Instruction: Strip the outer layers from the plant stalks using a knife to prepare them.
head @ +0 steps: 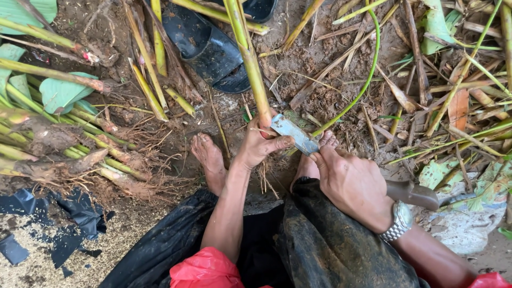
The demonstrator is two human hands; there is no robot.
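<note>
1. Red cloth (205, 269) and dark muddy trousers (330, 250) fill the bottom centre of the frame.
2. Right hand (354, 186), just above them, is closed around a knife (296, 136).
3. Left hand (261, 144) at centre grips the green stalk (248, 53) at its lower end.
4. That stalk's long axis runs from the left hand toward the top of the frame; the blade meets its base from the right.

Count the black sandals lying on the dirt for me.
2. One black sandal lies whole on the dirt above the left hand, left of the stalk it grips. A second sandal is cut off by the top edge. Others may be hidden under cuttings.
</note>
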